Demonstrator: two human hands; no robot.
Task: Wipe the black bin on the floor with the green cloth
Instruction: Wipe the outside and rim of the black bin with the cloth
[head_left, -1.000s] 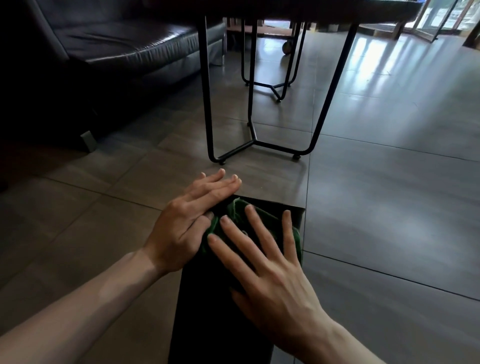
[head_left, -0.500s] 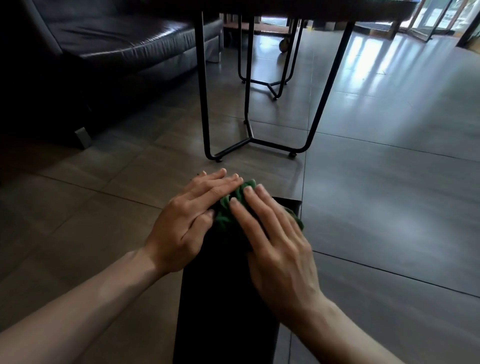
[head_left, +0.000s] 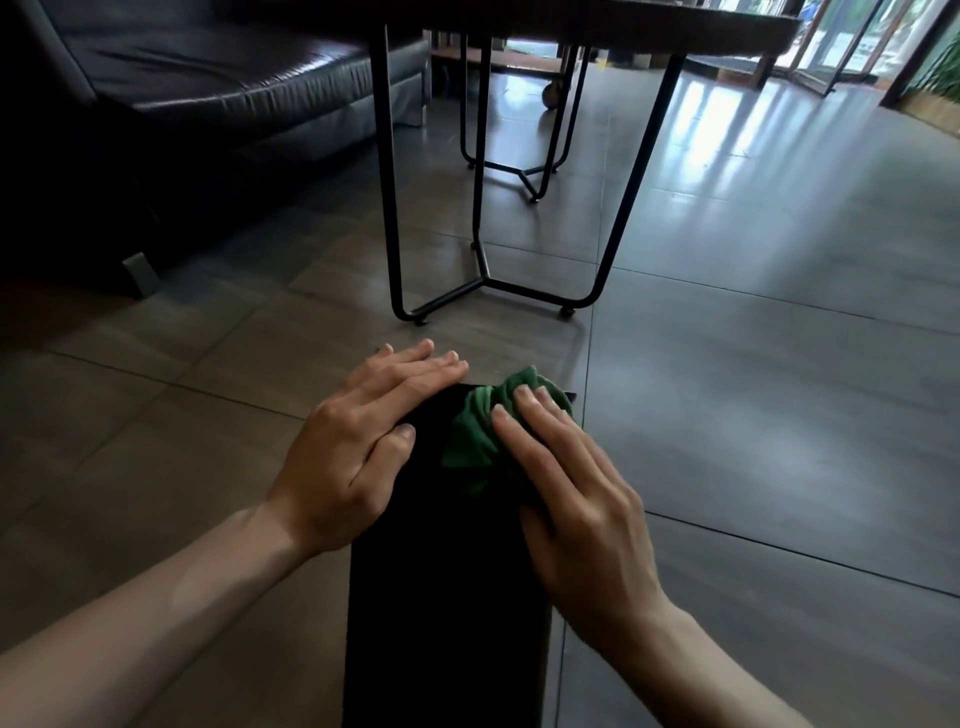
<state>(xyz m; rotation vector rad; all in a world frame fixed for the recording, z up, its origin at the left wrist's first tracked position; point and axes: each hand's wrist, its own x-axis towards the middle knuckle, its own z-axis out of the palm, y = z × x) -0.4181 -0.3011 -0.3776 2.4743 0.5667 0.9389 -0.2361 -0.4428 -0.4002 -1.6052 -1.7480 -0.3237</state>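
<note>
Pressing the green cloth (head_left: 480, 434) onto the far end of the black bin (head_left: 447, 571), the right hand (head_left: 576, 499) lies flat with fingers stretched over the bunched fabric.

From the head view, the bin stands on the tiled floor (head_left: 753, 389) between the two forearms; the left hand (head_left: 358, 447) rests open against the bin's left edge, fingers together and extended, thumb on its top, gripping nothing; a black table frame (head_left: 488, 280) stands just beyond; a dark sofa (head_left: 197, 104) sits at far left.
</note>
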